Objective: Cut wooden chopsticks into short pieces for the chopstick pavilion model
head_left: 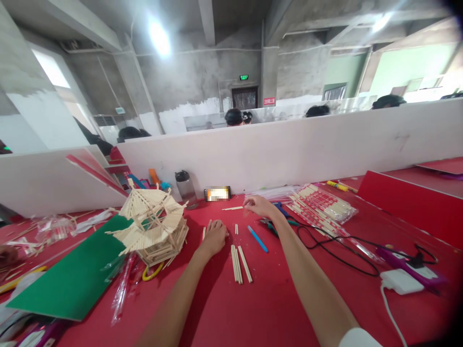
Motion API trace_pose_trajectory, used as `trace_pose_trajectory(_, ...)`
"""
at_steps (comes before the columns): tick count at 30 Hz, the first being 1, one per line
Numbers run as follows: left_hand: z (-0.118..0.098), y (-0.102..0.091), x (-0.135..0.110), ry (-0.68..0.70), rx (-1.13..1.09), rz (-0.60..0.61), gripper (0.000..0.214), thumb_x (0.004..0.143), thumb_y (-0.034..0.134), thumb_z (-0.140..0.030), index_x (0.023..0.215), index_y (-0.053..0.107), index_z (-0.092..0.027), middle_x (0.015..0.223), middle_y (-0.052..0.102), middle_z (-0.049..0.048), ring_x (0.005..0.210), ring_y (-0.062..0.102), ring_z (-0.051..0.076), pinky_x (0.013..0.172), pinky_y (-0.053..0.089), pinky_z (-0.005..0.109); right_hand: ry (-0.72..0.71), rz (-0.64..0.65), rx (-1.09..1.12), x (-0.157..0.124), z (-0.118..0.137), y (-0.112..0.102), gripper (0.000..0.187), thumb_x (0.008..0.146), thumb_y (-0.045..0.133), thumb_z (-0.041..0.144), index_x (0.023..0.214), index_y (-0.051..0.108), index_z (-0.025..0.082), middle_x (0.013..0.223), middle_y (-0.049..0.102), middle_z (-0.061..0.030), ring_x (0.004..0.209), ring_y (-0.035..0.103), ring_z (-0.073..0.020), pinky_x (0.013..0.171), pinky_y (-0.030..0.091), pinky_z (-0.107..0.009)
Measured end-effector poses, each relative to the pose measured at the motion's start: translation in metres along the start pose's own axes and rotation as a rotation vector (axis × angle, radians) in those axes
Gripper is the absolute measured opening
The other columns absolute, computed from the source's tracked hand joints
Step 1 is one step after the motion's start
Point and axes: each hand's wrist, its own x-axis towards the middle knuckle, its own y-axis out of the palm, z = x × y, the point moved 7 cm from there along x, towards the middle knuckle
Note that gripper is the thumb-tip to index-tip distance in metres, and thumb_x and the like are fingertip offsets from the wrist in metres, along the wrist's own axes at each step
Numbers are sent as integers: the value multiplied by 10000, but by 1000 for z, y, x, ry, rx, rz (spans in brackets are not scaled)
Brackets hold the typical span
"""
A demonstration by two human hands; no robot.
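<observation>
My left hand (215,237) lies palm down on the red table, fingers flat and slightly bent, beside a short wooden stick (204,233). My right hand (257,206) is farther forward, its fingertips drawn together at the end of some thin wooden sticks (232,208); whatever is between them is too small to make out. Between my forearms lie several longer wooden sticks (236,264), two short pieces (236,229) and a blue pen (258,239). A pagoda-like stick model (155,224) stands left of my left hand.
Pliers (269,225) and a black cable (336,238) lie right of my right arm, near packs of sticks (321,205). A phone (217,193) and a bottle (185,188) stand by the white partition (253,154). A green board (75,270) is at left; a co-worker's hand (7,255) shows at the edge.
</observation>
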Motion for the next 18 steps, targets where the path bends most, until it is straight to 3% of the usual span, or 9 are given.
trace_pose_trajectory(6,21,-31,-6,-81,-128,-66,127,893,420,-135,943,527,-181,850,635,54,794,597,182,722,437,291,-14,-5,18,-2,0,-8,197,809,570,182,968,678,137,782,691,-35,671,621,-130,629,448,-202)
trace_pose_trajectory(10,31,-41,-12,-184,-256,-155,51,895,484,-214,931,519,-210,877,655,25,809,612,171,709,423,268,-8,1,13,-3,0,-11,202,807,569,174,977,676,148,779,693,-23,668,620,-125,633,448,-198)
trace_pose_trajectory(13,42,-40,-18,-283,-202,-142,110,869,524,-195,975,531,-220,909,672,26,845,619,179,725,426,269,-52,45,-17,-3,5,-7,198,804,578,183,968,685,152,791,704,-27,690,633,-130,653,453,-202)
trace_pose_trajectory(15,51,-44,-23,-343,-69,-132,152,864,517,-166,999,551,-226,907,672,41,876,612,195,746,423,281,-117,162,-34,-4,13,5,195,792,608,206,959,697,156,821,716,-37,720,644,-139,656,455,-202)
trace_pose_trajectory(18,60,-54,-29,-353,132,-147,262,838,473,-72,1033,567,-221,1001,641,71,961,585,222,792,411,305,-134,464,-56,-10,19,37,204,743,680,226,935,719,170,809,725,-30,687,649,-139,594,442,-184)
